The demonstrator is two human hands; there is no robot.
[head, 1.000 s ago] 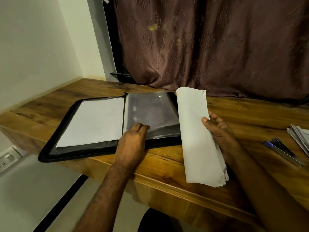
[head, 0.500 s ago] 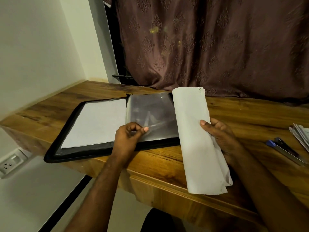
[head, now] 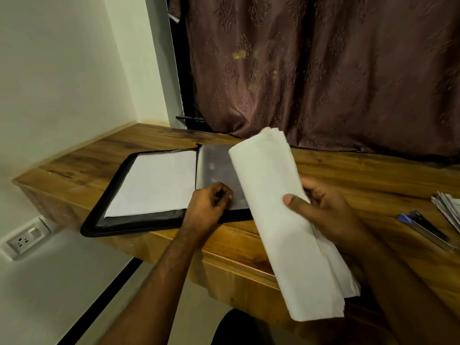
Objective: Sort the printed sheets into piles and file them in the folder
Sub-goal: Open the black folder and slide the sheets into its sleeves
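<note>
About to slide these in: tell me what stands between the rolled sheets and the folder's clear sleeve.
Only the left hand, pinching the clear sleeve at its near edge. The rolled sheets, gripped by the right hand, already overlap the sleeve's right side.

Wooden table point(head: 348, 185) is running from 9 o'clock toward 3 o'clock, its grain showing dark streaks. Brown curtain point(head: 311, 70) with an embossed motif is hanging behind it at 12 o'clock, reaching the tabletop. Pale wall point(head: 62, 70) is filling the 10 o'clock side. White wall socket point(head: 26, 239) is sitting low at 8 o'clock. Dim, warm light is falling across the wood.
</note>
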